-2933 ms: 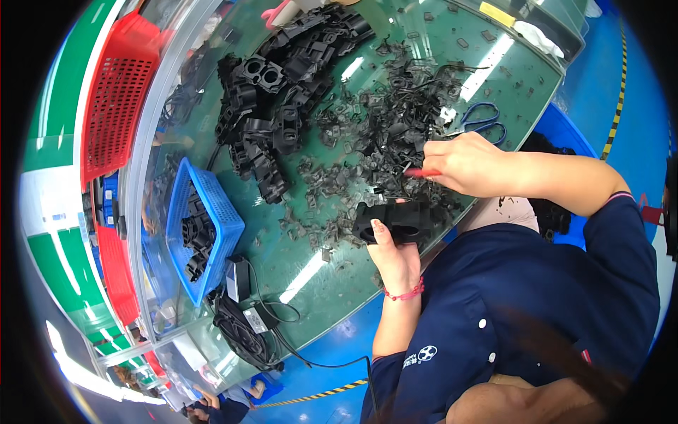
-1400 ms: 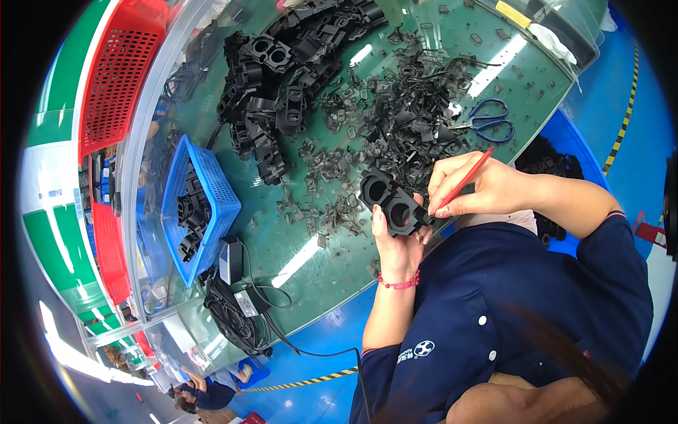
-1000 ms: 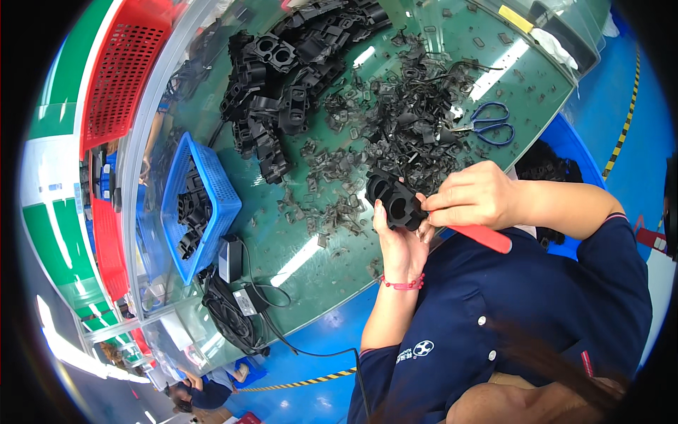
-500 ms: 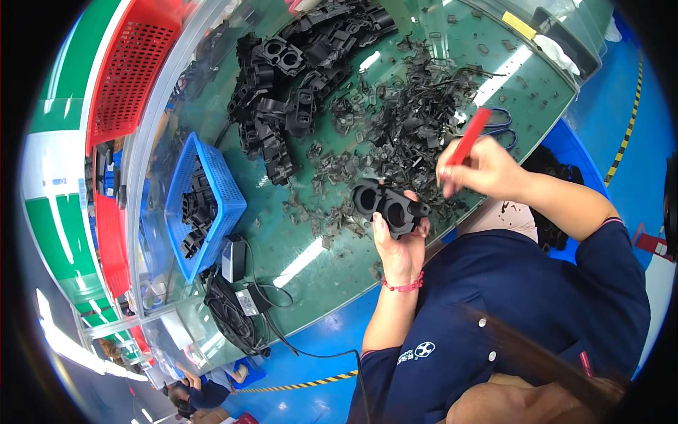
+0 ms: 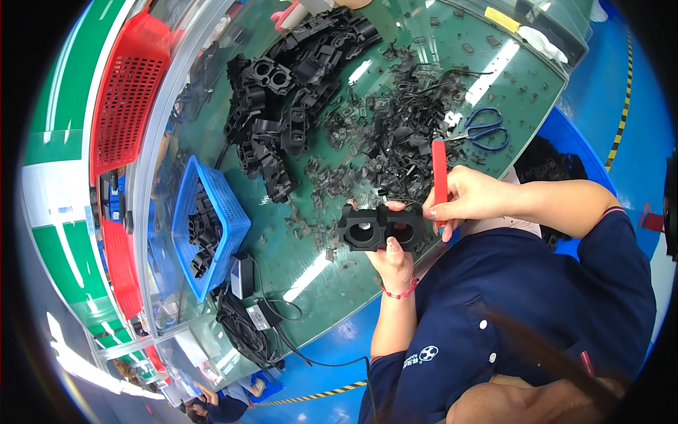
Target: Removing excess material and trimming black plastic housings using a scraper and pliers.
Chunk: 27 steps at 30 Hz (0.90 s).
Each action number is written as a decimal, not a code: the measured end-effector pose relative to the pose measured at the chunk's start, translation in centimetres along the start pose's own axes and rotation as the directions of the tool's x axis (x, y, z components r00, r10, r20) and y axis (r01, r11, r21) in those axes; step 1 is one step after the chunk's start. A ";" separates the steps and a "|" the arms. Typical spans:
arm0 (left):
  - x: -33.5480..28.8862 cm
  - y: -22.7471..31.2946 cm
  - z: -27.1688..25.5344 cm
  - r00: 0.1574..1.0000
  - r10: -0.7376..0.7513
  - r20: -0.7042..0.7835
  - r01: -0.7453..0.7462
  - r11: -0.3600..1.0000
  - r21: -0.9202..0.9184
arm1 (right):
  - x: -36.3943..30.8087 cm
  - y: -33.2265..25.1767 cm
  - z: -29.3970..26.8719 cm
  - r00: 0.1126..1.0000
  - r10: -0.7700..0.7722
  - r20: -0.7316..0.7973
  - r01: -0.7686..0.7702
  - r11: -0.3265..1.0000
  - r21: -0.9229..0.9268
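Observation:
My left hand [image 5: 393,263] is closed around a black plastic part [image 5: 383,232] with two round holes side by side, held just above the near side of the table. Pinched in the fingers of my right hand [image 5: 474,194] is a slim red-handled tool [image 5: 441,169], its upper end pointing away from me. The tool's lower end is close beside the right end of the part; whether they touch cannot be made out. Beyond both hands lies a heap of black plastic scraps [image 5: 402,134].
Similar black parts [image 5: 282,120] are piled at the far left. Blue-handled scissors [image 5: 486,134] lie to the right. A blue basket [image 5: 233,220] of black parts stands left, near a coiled black cable [image 5: 240,328]. Beyond are a red basket [image 5: 131,99] and a blue bin [image 5: 575,145].
My right hand has moved left and nearer, bringing the red-handled tool beside the part. My left hand has turned the part so its holes face me more. The view has shifted slightly.

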<state>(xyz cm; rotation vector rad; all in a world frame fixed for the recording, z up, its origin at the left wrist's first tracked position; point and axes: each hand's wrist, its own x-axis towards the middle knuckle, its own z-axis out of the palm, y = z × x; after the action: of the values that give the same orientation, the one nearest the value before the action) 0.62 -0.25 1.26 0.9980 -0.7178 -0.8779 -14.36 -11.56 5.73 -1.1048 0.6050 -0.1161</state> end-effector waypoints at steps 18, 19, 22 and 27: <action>-0.3 0.6 0.4 0.983 -0.183 -0.008 0.179 0.968 -0.176 | 1.6 1.3 -1.3 0.867 -0.465 -0.179 0.335 0.810 -0.480; -0.2 0.4 0.3 0.974 -0.226 -0.014 0.222 0.964 -0.148 | 1.4 0.9 -1.4 0.866 -0.461 -0.193 0.364 0.847 -0.388; -0.3 -0.4 -0.6 0.937 -0.322 0.135 0.347 0.898 -0.271 | 0.7 -0.7 -2.1 0.909 -0.369 -0.191 0.353 0.928 -0.117; -0.8 0.5 -0.1 0.883 -0.376 0.279 0.462 0.801 -0.380 | -0.2 -1.0 -2.1 0.869 -0.479 -0.121 0.469 0.877 -0.102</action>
<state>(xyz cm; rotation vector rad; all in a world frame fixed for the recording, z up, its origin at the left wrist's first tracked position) 0.47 0.58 1.62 0.6743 -0.4224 -1.4738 -15.36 -13.61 6.06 -1.3054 0.4544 -0.6116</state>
